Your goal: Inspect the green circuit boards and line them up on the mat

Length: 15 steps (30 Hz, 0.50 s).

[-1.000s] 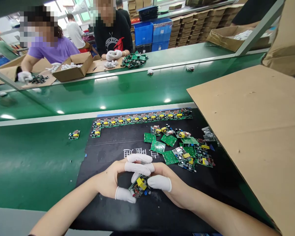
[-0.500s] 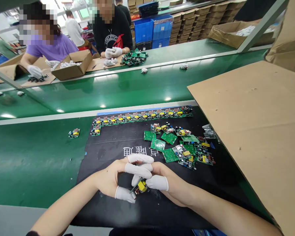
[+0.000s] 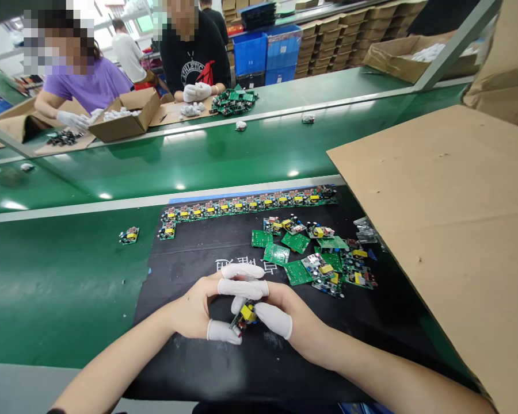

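Observation:
Between my two hands, low over the black mat, is a small circuit board with a yellow transformer on it. My left hand has white finger cots and grips the board's near edge with the thumb, its fingers reaching across the far side. My right hand, also in finger cots, pinches the board's right side. The fingers cover part of the board. Beyond my hands to the right lies a loose pile of circuit boards, some with green undersides up.
A row of circuit boards lines the mat's far edge. A lone board sits to the left on the green bench. A cardboard sheet slants in from the right. Past the conveyor, co-workers in white gloves handle small parts.
My hands have tilted the board slightly, and my right thumb has shifted along it. White-wrapped pieces on the conveyor have moved left. A co-worker's gloved hand has moved towards the carton.

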Each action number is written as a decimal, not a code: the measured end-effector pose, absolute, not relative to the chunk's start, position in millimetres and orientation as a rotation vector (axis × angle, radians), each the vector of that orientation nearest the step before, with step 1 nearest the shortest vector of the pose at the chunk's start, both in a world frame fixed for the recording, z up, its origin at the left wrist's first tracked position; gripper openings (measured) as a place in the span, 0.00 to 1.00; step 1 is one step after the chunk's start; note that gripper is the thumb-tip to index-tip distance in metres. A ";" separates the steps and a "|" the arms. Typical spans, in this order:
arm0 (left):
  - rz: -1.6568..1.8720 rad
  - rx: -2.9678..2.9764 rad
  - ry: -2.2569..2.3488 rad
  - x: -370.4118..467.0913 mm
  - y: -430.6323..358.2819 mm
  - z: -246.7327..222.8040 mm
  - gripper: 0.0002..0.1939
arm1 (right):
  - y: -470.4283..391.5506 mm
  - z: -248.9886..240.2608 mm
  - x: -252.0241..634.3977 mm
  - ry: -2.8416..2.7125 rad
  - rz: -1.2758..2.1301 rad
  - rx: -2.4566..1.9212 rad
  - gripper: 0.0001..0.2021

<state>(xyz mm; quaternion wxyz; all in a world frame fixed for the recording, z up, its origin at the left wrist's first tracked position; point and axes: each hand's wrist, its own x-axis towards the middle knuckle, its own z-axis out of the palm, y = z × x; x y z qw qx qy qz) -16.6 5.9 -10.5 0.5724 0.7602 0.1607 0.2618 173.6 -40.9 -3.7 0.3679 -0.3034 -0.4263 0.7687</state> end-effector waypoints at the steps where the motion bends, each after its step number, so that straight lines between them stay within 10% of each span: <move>1: 0.605 1.768 0.367 -16.7 6.0 -10.1 0.31 | -41.1 -3.1 173.8 -1.064 1.987 -0.780 0.15; 15: 0.534 1.699 0.245 -17.5 9.2 -7.4 0.30 | -39.9 5.8 173.7 -0.865 2.153 -0.805 0.09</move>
